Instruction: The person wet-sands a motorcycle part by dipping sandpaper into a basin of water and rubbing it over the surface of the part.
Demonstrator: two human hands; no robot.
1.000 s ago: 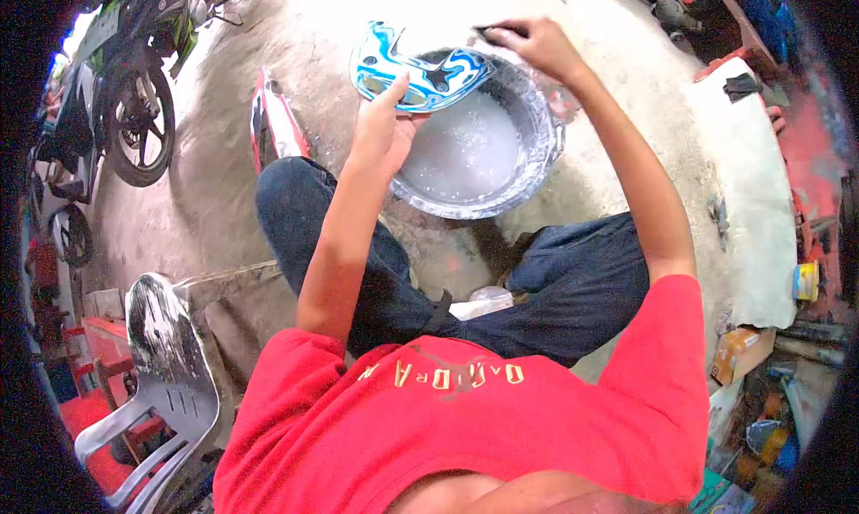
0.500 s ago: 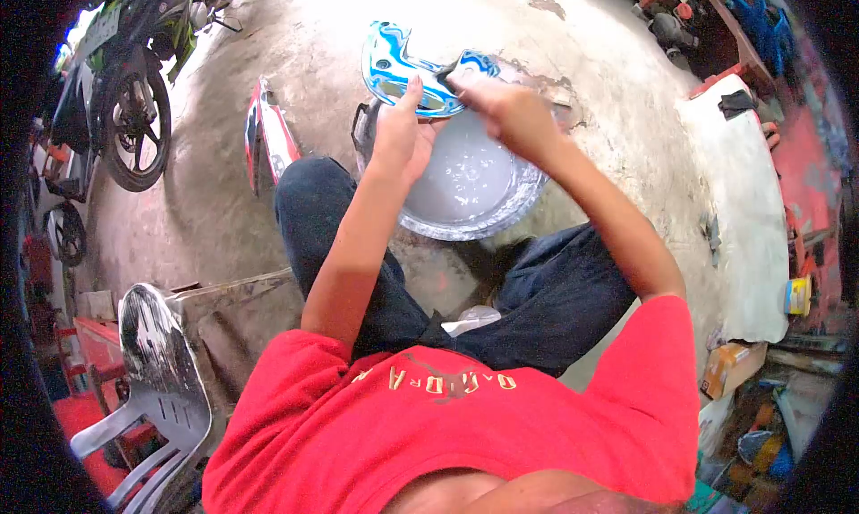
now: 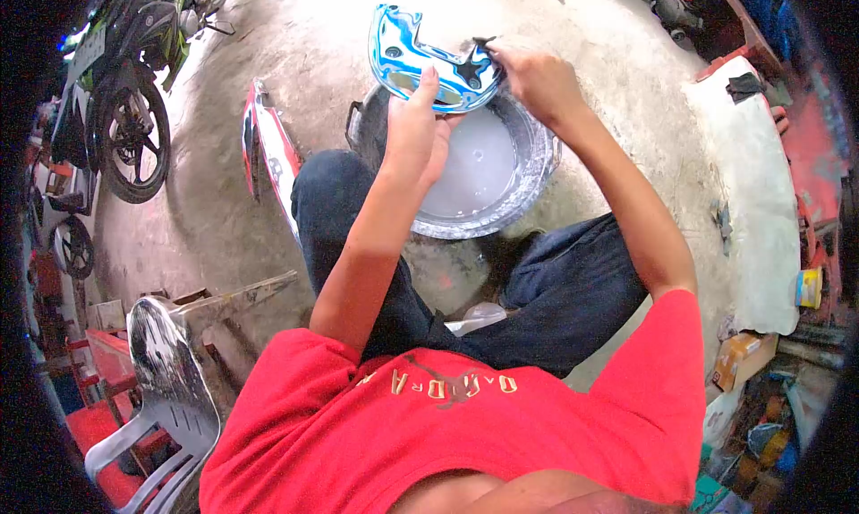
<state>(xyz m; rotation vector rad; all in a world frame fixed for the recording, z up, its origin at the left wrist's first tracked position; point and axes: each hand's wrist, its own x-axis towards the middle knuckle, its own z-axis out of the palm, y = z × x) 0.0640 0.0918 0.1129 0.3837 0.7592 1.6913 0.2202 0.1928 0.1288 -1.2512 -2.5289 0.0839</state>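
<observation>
1. Blue, white and black swirl over the glossy panel (image 3: 400,59), which is up above the far-left part of a dark tub (image 3: 530,199), tilted so its patterned face shows.
2. My left hand (image 3: 415,138) grips the panel's near edge, thumb pressed on the patterned face and fingers tucked underneath.
3. My right hand (image 3: 540,83) is closed, its fingertips pinching a small dark piece (image 3: 485,42) at the panel's right end, beside a black star-like marking. I cannot tell what the piece is made of.
4. Cloudy grey-white liquid (image 3: 474,161) with a few bubbles lies in the tub, whose rim is streaked pale; the tub stands on the concrete floor (image 3: 215,219) just beyond my legs.
5. Gold letters run across my red T-shirt (image 3: 465,429), upside down from here. I can pick out A, R, D and G, but a dark print crosses them and I can't be sure of the whole word.
6. Left of my knee, a red, white and black panel (image 3: 284,159) is on the floor; a motorcycle (image 3: 136,125) stands farther left.
7. Off to the right are a taped cardboard box (image 3: 744,359) and a yellow container (image 3: 810,288) with a blue label too small to read.
</observation>
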